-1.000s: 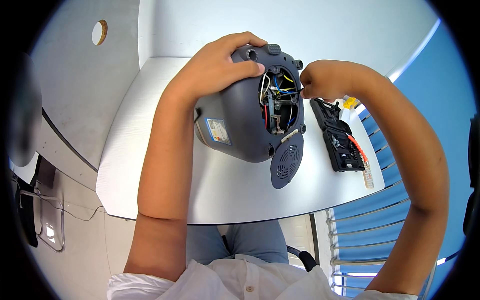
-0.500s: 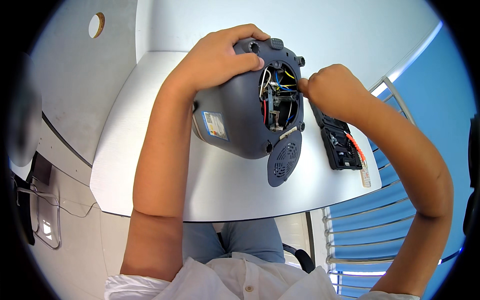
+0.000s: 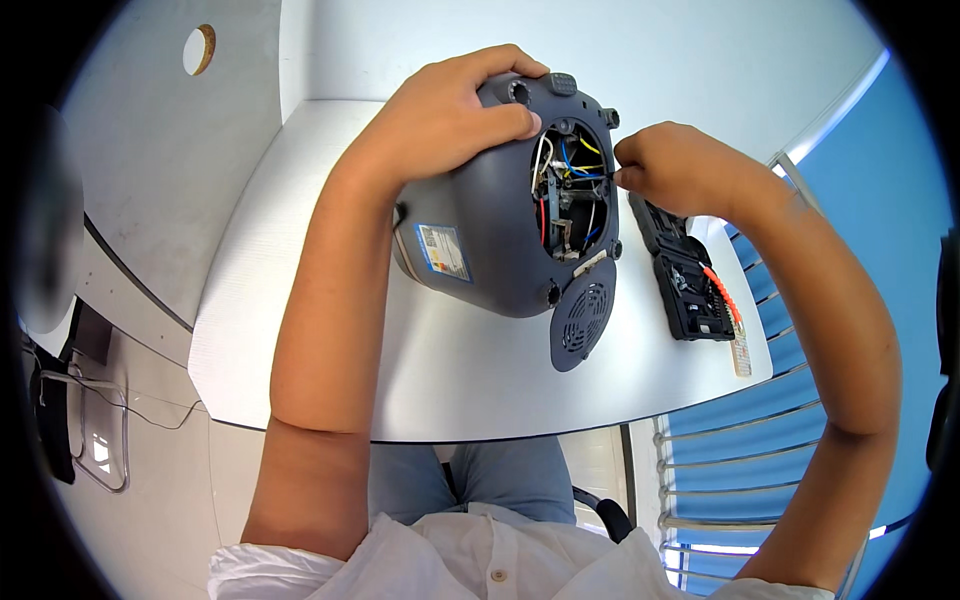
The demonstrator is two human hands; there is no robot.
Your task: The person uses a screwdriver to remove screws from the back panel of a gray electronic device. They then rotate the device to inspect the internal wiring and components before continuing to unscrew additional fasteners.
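Observation:
A dark grey rounded appliance (image 3: 480, 240) lies on its side on the white table (image 3: 260, 330), its base facing right. The oval opening in the base shows coloured wires (image 3: 570, 165) and metal parts, and a detached-looking vented cover (image 3: 582, 322) hangs below it. My left hand (image 3: 450, 115) grips the upper side of the appliance, thumb near the opening. My right hand (image 3: 670, 170) is closed at the opening's right edge on what looks like a thin tool, mostly hidden, pointing into the wires.
An open black tool case (image 3: 690, 295) lies right of the appliance, with a red-orange flexible piece (image 3: 722, 285) on it. A pale wall (image 3: 550, 35) stands behind, a grey panel (image 3: 170, 170) at left, and metal bars (image 3: 730, 430) at right. A cable crosses the floor at lower left.
The appliance and my left hand have shifted slightly up in the view. My right hand turned at the opening and is again level, its fingers still closed beside the wires.

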